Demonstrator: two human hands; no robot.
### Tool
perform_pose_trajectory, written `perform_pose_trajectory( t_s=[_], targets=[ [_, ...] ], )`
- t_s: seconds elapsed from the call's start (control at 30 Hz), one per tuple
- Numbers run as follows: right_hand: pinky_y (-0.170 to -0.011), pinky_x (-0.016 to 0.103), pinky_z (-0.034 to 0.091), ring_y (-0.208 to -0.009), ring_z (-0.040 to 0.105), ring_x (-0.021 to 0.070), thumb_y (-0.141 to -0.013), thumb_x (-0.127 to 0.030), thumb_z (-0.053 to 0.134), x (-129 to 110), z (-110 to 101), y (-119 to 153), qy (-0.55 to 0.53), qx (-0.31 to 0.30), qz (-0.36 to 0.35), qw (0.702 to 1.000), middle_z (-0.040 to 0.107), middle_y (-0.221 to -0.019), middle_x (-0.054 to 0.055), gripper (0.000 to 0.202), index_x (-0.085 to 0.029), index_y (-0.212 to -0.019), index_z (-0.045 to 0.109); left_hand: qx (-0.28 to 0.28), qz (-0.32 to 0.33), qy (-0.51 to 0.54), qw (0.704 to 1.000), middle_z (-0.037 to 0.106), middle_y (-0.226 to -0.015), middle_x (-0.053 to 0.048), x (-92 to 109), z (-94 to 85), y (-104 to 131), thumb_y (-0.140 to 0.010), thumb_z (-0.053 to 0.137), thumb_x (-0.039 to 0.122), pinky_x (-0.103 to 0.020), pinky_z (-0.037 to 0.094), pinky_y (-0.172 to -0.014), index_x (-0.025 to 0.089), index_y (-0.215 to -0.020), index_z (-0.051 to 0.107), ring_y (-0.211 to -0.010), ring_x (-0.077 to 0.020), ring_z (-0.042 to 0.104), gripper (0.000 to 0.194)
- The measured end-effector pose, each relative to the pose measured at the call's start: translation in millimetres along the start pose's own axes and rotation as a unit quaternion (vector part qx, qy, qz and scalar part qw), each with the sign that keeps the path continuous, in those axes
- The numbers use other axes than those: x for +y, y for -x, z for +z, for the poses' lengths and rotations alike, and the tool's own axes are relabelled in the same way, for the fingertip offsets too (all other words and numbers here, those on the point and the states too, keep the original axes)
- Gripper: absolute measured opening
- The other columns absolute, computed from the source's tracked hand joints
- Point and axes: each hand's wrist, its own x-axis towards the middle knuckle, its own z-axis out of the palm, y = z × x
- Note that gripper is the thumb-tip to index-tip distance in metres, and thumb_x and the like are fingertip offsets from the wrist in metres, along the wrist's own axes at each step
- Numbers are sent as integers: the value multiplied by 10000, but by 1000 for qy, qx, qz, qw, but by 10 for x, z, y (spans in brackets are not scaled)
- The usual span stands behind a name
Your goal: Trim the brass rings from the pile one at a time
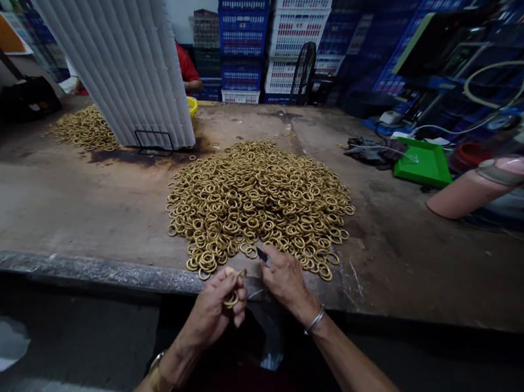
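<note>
A broad heap of brass-coloured rings [263, 189] lies on the worktable [104, 217] in front of me. My left hand [217, 305] is closed at the table's front edge, with brass rings [231, 299] held in its fingers. Close to its right, my right hand [284, 279] grips a small dark-bladed tool, seemingly a knife [262, 256]. The blade points up and left at the near edge of the heap, beside a few loose rings. Its handle is hidden inside my fingers.
A white corrugated panel [103, 32] stands at the left, with a second ring heap [86, 128] and a co-worker's red sleeve [186, 65] behind it. To the right are a green tray [423, 162] and a pink bottle [482, 184]. Stacked crates [242, 21] line the back.
</note>
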Motion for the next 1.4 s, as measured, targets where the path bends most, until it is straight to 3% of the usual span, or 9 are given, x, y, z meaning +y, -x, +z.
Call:
perform_pose_trajectory(
  t_s=[0.23, 0.4, 0.53, 0.73, 0.9, 1.0, 1.23, 1.33, 1.4],
  targets=[
    [-656, 257, 317, -859, 546, 178, -855, -343, 406, -129, 38, -186, 57, -7, 30, 998, 585, -975, 57, 227, -221, -981, 550, 49, -18, 73, 996, 583, -784, -67, 4, -111, -55, -743, 603, 311, -167, 374, -401, 132, -732, 509, -602, -108, 536, 203],
    [-649, 266, 316, -835, 547, 175, -843, -265, 412, -179, 63, -228, 83, -45, 39, 995, 557, -964, 53, 195, -224, -988, 535, 49, -45, 116, 991, 551, -714, -21, 30, -139, -67, -706, 628, 286, -155, 343, -384, 155, -836, 548, -570, -103, 523, 200],
    [-637, 254, 318, -806, 543, 162, -815, -226, 435, -145, 83, -209, 62, -14, 21, 998, 558, -943, 42, 178, -219, -961, 537, 58, -47, 137, 988, 529, -691, -14, 35, -153, -115, -674, 661, 289, -140, 314, -384, 128, -693, 536, -586, -90, 514, 205],
    [-650, 226, 339, -766, 536, 140, -742, -128, 470, -72, 117, -70, -82, 78, -79, 990, 589, -852, 17, 185, -197, -907, 520, 135, 6, 43, 990, 510, -643, 24, 23, -94, -160, -624, 709, 343, -137, 305, -376, 150, -732, 510, -517, -67, 489, 298],
    [-647, 217, 344, -752, 530, 138, -739, -134, 479, -120, 91, 83, -139, 76, -131, 979, 583, -796, 13, 157, -197, -874, 529, 131, 13, -52, 990, 464, -581, 58, -10, -46, -177, -665, 652, 441, -128, 270, -347, 173, -840, 517, -421, -43, 419, 347],
    [-609, 211, 345, -669, 508, 121, -789, -209, 464, -164, 89, 105, -194, 52, -101, 974, 569, -735, 5, 89, -193, -839, 536, 115, 21, -86, 989, 438, -549, 68, -39, -65, -186, -675, 643, 439, -129, 260, -343, 164, -770, 509, -396, -33, 373, 321],
    [-535, 190, 338, -550, 433, 86, -777, -277, 453, -194, 91, 30, -350, -14, 10, 937, 484, -581, -39, 169, -170, -663, 519, 148, 101, -223, 958, 435, -491, 70, -80, -81, -171, -724, 591, 434, -147, 302, -371, 164, -741, 537, -381, -42, 366, 276],
    [-490, 185, 327, -486, 409, 78, -783, -289, 423, -204, 66, 28, -403, -78, 34, 911, 467, -513, -43, 227, -166, -607, 497, 151, 101, -234, 955, 438, -490, 71, -85, -73, -164, -729, 585, 428, -147, 311, -378, 167, -771, 547, -385, -45, 370, 268],
    [-474, 182, 322, -469, 401, 74, -777, -292, 418, -210, 64, 28, -428, -89, 48, 898, 466, -499, -44, 233, -165, -595, 492, 135, 83, -226, 961, 455, -526, 60, -88, -75, -164, -738, 570, 435, -146, 314, -376, 165, -778, 541, -401, -47, 385, 275]
  ],
)
